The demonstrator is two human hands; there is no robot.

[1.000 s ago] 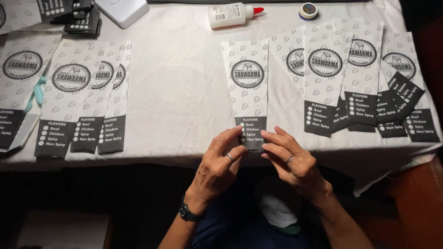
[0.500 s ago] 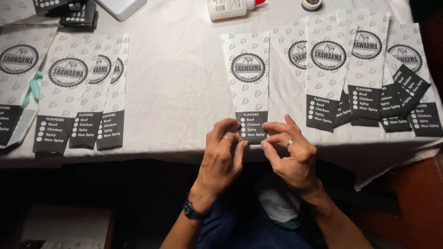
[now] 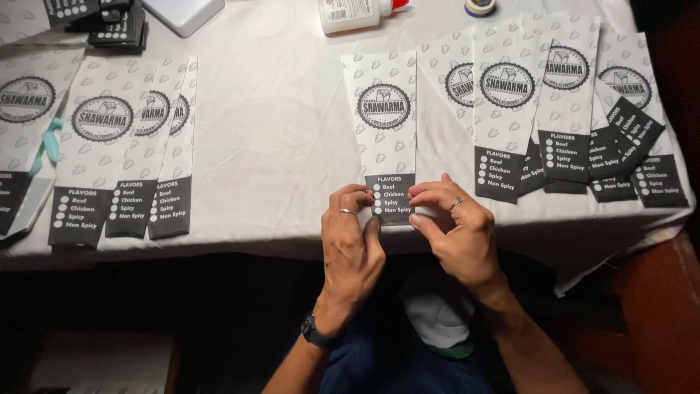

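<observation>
Where the worktop edge meets the person's lap, one long white paper sleeve with a dark printed band lies flat. Left hand: grip pinching the sleeve's lower left corner. Right hand: grip pinching the lower right corner, thumb under the edge. A fanned row of like sleeves lies just right; a second row lies well apart to the left. A glue bottle lies at the far edge.
</observation>
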